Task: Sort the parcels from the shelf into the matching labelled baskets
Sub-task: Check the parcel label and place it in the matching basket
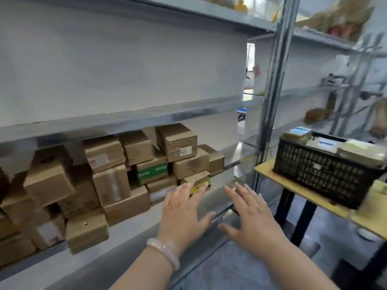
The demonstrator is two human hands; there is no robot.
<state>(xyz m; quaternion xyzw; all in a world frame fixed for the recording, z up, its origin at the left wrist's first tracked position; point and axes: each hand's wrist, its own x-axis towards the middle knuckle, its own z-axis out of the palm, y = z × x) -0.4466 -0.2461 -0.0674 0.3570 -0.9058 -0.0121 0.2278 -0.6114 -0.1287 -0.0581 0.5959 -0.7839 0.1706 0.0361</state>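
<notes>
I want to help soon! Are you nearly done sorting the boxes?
Not nearly. A few parcels already sit in the black basket. The left hand and right hand are open and empty, reaching toward the shelf. A big pile of boxes there is left.

A pale wooden surface (314, 195) stands at the right on black legs (303, 222) — grey floor (230, 268) beneath. High up sit blurred yellow items (240, 6); at the back, a white wall (125, 65).
</notes>
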